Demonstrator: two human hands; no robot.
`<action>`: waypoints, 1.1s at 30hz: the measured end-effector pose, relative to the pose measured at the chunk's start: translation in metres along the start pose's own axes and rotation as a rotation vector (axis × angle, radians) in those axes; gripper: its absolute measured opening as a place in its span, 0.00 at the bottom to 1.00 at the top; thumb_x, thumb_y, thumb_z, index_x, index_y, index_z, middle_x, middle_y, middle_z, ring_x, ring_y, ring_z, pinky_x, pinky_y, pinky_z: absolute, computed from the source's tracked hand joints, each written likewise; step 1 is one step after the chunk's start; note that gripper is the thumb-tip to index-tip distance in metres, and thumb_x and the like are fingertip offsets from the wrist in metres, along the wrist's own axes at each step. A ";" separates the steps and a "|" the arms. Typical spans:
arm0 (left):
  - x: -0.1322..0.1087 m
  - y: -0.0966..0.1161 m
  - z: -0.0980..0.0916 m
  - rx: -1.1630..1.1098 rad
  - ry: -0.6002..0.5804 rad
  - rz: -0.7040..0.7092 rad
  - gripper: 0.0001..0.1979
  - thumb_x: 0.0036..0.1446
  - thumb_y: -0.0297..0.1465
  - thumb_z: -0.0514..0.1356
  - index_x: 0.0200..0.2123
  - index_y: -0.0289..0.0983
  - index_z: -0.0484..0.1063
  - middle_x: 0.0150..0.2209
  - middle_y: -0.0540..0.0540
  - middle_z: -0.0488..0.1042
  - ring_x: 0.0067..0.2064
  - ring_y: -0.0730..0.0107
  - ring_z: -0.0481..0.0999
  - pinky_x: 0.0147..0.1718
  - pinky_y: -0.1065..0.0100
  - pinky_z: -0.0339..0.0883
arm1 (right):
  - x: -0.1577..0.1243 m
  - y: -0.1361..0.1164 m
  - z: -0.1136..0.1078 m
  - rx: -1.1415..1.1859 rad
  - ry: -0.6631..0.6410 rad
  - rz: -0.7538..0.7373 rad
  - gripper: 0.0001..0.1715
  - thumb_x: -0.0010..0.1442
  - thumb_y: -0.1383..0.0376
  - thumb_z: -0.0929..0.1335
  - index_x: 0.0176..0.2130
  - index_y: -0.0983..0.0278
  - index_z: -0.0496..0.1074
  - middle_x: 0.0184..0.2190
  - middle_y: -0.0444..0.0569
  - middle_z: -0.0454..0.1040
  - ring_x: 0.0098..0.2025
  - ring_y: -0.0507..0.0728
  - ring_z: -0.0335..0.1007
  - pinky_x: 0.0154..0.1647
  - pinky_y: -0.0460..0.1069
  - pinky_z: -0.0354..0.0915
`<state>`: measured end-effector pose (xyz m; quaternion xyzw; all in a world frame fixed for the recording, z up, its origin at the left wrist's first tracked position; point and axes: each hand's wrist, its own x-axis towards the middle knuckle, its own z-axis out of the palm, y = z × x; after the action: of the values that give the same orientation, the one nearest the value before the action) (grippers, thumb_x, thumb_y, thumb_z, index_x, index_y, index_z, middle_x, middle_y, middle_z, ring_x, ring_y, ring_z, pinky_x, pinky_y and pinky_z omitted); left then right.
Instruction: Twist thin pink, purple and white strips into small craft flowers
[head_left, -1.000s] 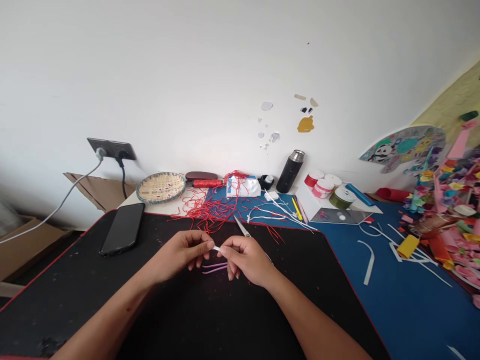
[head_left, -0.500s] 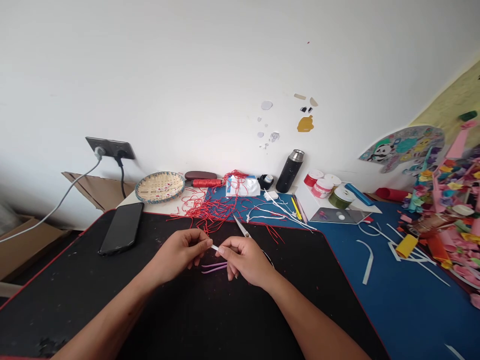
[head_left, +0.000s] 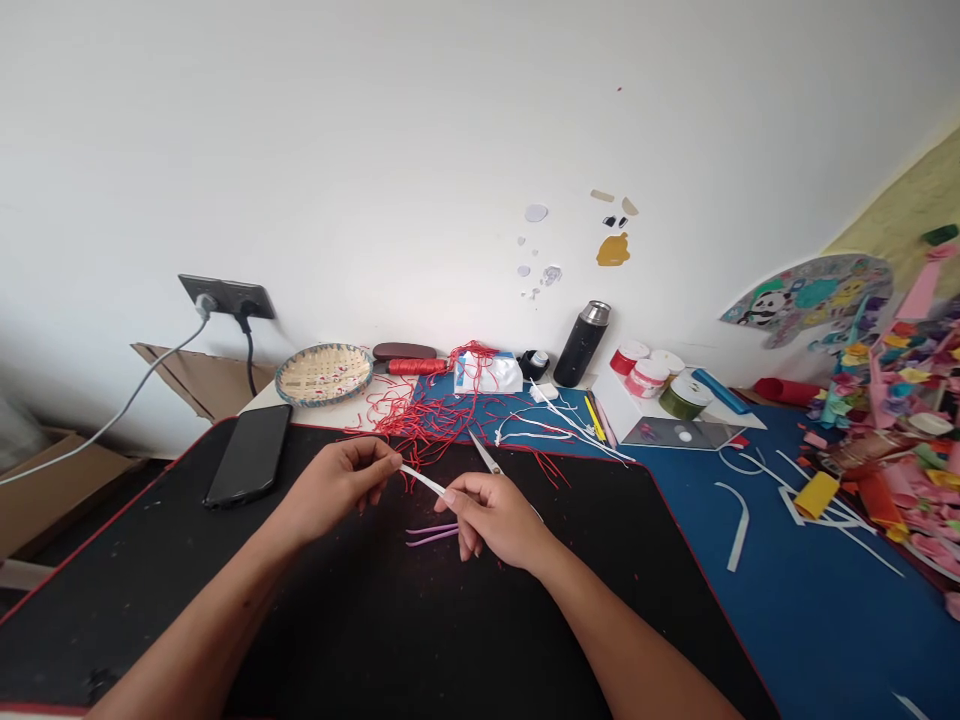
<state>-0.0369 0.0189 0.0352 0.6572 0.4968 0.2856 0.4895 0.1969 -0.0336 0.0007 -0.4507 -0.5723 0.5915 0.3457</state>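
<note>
A narrow white strip (head_left: pixel 422 480) runs taut between my two hands above the black mat (head_left: pixel 390 630). My left hand (head_left: pixel 346 487) pinches its far-left end between thumb and fingers. My right hand (head_left: pixel 491 515) grips it between thumb and forefinger, the other fingers curled below. Purple tweezers (head_left: pixel 433 536) lie on the mat, their other end hidden under my right hand. Just beyond that hand, scissors (head_left: pixel 484 452) show a metal blade, with the handles covered.
Red cords (head_left: pixel 420 425) lie tangled at the mat's back edge. A phone (head_left: pixel 247 457) rests left, near a woven basket (head_left: pixel 324 376). A black flask (head_left: pixel 583 345), ribbon spools (head_left: pixel 646 378) and a white box stand behind. Colourful paper pieces (head_left: pixel 885 450) crowd the right.
My left hand has moved left and slightly up, away from my right hand. A longer length of the white strip now shows between them. The view has shifted slightly.
</note>
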 end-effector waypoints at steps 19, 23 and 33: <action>0.001 0.003 -0.017 -0.135 0.102 0.024 0.25 0.50 0.55 0.68 0.24 0.38 0.72 0.20 0.51 0.70 0.22 0.72 0.66 0.21 0.72 0.56 | 0.003 0.002 -0.002 0.082 0.006 0.027 0.25 0.64 0.45 0.68 0.36 0.65 0.74 0.14 0.36 0.64 0.16 0.51 0.70 0.18 0.43 0.60; 0.001 0.003 -0.018 -0.166 0.121 0.026 0.25 0.49 0.54 0.69 0.24 0.38 0.71 0.19 0.51 0.70 0.21 0.72 0.65 0.21 0.72 0.56 | 0.003 0.005 -0.003 0.109 0.005 0.028 0.26 0.63 0.44 0.69 0.35 0.65 0.73 0.14 0.36 0.63 0.16 0.51 0.70 0.18 0.43 0.59; 0.005 -0.005 -0.017 -0.222 0.107 -0.012 0.24 0.48 0.52 0.71 0.24 0.37 0.71 0.19 0.52 0.70 0.21 0.74 0.65 0.21 0.73 0.57 | 0.004 0.000 -0.003 0.138 0.130 -0.076 0.26 0.60 0.45 0.72 0.34 0.66 0.77 0.10 0.33 0.57 0.13 0.50 0.63 0.17 0.44 0.54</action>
<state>-0.0515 0.0299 0.0364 0.5800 0.4915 0.3704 0.5337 0.1978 -0.0289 0.0002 -0.4412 -0.5232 0.5854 0.4346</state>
